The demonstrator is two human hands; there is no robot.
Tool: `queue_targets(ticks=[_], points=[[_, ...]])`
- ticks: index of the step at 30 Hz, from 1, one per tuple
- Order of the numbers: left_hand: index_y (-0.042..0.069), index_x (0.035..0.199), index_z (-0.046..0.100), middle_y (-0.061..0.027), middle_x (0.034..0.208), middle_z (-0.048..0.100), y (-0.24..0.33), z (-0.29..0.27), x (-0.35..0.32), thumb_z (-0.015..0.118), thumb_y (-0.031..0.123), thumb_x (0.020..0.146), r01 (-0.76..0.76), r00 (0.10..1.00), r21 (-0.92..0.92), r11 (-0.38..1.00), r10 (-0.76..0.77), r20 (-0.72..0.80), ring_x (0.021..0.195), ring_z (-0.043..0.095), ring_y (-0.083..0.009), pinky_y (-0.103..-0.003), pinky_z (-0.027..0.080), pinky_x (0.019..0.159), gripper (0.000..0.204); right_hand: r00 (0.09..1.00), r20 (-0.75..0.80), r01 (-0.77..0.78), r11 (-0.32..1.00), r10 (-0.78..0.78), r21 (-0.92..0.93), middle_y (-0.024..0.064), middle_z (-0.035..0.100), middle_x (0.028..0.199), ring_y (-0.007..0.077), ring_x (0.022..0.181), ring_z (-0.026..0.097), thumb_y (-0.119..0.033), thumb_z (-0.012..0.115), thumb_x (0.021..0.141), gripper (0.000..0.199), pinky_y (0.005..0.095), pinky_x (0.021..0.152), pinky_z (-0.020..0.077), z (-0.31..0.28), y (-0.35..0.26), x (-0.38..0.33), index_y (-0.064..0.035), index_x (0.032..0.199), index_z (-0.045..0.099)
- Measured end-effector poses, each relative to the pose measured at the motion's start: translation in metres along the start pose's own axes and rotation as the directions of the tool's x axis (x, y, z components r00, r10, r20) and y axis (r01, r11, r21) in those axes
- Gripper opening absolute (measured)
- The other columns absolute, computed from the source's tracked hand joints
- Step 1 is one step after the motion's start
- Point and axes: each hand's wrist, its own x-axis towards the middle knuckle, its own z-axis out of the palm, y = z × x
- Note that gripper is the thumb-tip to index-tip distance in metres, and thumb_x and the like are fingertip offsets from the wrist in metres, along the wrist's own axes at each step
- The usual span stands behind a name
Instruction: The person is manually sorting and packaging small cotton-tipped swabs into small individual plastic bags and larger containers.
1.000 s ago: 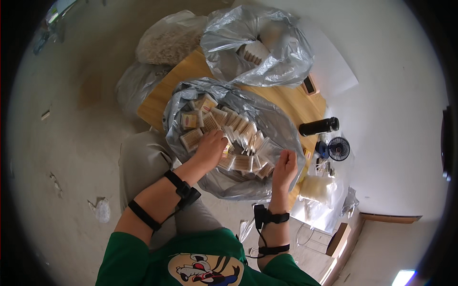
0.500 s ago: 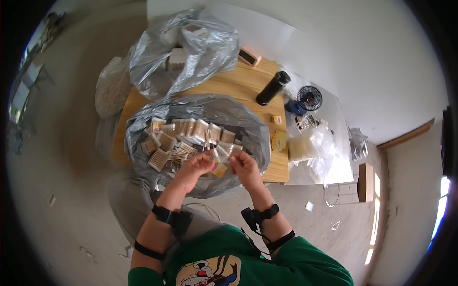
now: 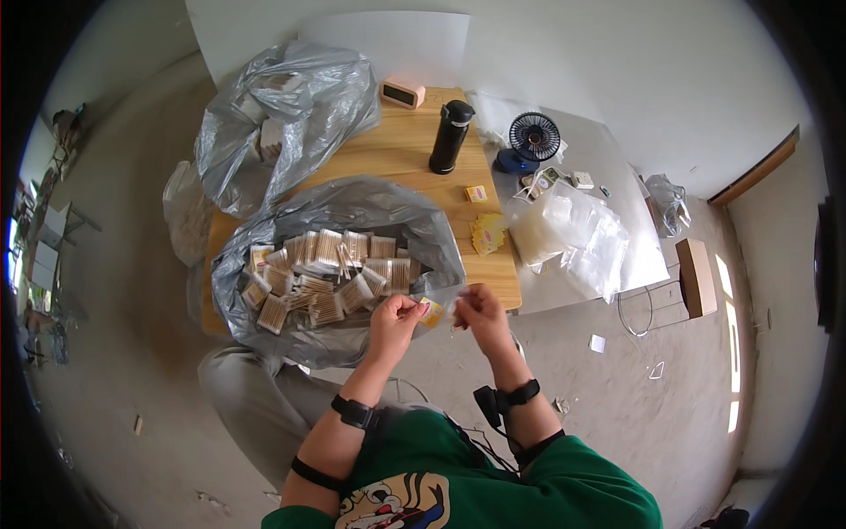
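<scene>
Between my two hands, over the near right rim of the grey plastic bag point(image 3: 231, 304), is a small clear bag with a yellow card point(image 3: 431, 311) in it. My left hand point(image 3: 394, 328) pinches the small bag at its left side. My right hand point(image 3: 483, 319) is closed at its other edge, the fingertips slightly blurred. Inside the big grey bag lie many packs of cotton swabs point(image 3: 328, 249), some loosely fanned out.
A second grey bag point(image 3: 300, 106) with white packs stands behind. On the wooden table point(image 3: 410, 145) are a pink clock point(image 3: 402, 92), a black bottle point(image 3: 450, 137), a small yellow box point(image 3: 476, 193) and yellow cards point(image 3: 487, 234). To the right are a fan point(image 3: 534, 138) and clear bags point(image 3: 564, 231).
My hands have moved right with the small clear bag, from above the swab packs to the grey bag's near right rim. The whole view has shifted and turned.
</scene>
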Motion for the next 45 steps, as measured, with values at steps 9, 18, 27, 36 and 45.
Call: queue_targets(ticks=[9,18,27,36,45], points=[[0.002,0.074,0.055,0.0020,0.067,0.056,-0.006,0.010,0.002,0.068,0.020,0.087,0.080,0.989,-0.104,0.991,-0.092,-0.115,0.059,0.047,-0.0033,-0.019,0.040,0.054,0.025,0.902,-0.429,-0.109,0.943,-0.038,-0.314,0.0069,0.061,0.073,0.0139,0.057,0.056,-0.009,0.059,0.085,0.021,0.0260,0.053,0.0446,-0.106,0.046,0.046,-0.0022,0.103,0.051],[0.005,0.074,0.054,0.0034,0.067,0.053,0.004,0.005,0.000,0.067,0.024,0.087,0.144,0.985,-0.152,0.978,-0.156,-0.070,0.058,0.044,-0.0029,-0.019,0.038,0.054,0.027,0.909,-0.032,0.032,0.144,-0.416,-0.989,0.0169,0.037,0.142,0.0313,0.135,0.028,-0.033,0.057,0.087,0.060,0.0438,0.110,0.0210,-0.057,0.053,0.045,-0.0065,0.137,0.038],[0.006,0.076,0.053,0.0038,0.068,0.053,0.017,0.006,0.003,0.066,0.024,0.088,0.222,0.972,-0.230,0.948,-0.232,-0.019,0.059,0.045,-0.0026,-0.018,0.038,0.054,0.025,0.852,0.068,0.198,0.199,-0.519,-0.960,0.0172,0.046,0.133,0.0309,0.128,0.039,-0.028,0.059,0.088,0.050,0.0400,0.107,0.0289,-0.033,0.026,0.030,-0.0055,0.131,0.045],[0.004,0.082,0.055,0.0020,0.072,0.056,0.009,0.014,0.006,0.065,0.019,0.089,0.148,0.988,-0.191,0.970,-0.151,-0.002,0.063,0.050,-0.0043,-0.020,0.042,0.058,0.019,0.991,-0.083,0.105,0.993,-0.110,-0.061,0.0047,0.061,0.082,0.0112,0.070,0.059,-0.001,0.058,0.087,0.011,0.0224,0.061,0.0475,0.010,0.007,0.024,-0.0024,0.096,0.052],[0.002,0.097,0.058,0.0010,0.086,0.060,0.006,0.008,0.004,0.060,0.015,0.091,0.046,0.989,-0.236,0.971,-0.012,0.145,0.077,0.053,-0.0039,-0.022,0.043,0.065,0.014,0.985,0.143,-0.142,0.929,0.098,0.341,0.0057,0.062,0.086,0.0153,0.072,0.062,0.001,0.060,0.085,0.013,0.0266,0.067,0.0526,0.030,-0.015,0.010,-0.0047,0.093,0.052]])
